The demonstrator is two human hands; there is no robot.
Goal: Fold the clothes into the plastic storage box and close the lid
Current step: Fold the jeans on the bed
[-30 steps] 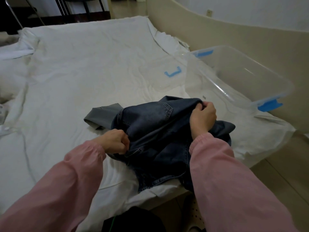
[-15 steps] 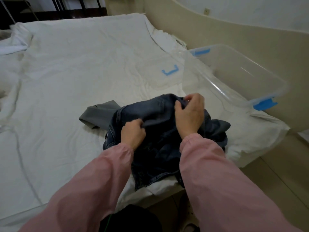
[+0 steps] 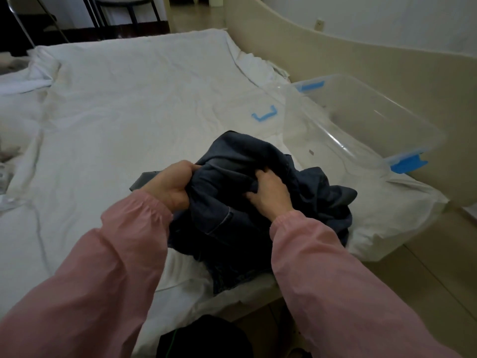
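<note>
- Denim, dark blue, made up the garment [image 3: 245, 228] that lay bunched in a loose heap on the white-sheeted bed [image 3: 116, 112], close to its near right corner.
- Left hand [image 3: 169, 187] gripped the left edge of the heap, with the fingers curled round a fold of the cloth.
- Right hand [image 3: 269, 193] sat on top of the heap, its fingers bent and dug into the denim, holding a fold.
- Both arms wore pink sleeves [image 3: 335, 280] with gathered cuffs.
- A strip of grey cloth [image 3: 140, 180] showed from under the denim, just beside the left hand. What it belonged to could not be told.
- The plastic storage box [image 3: 374, 112], clear with blue latches [image 3: 407, 164], stood uncovered on the bed to the right of the heap, near it but not touching.
- Its clear lid [image 3: 263, 115], marked by a blue clip, lay flat on the sheet just beside the box, beyond the denim.
</note>
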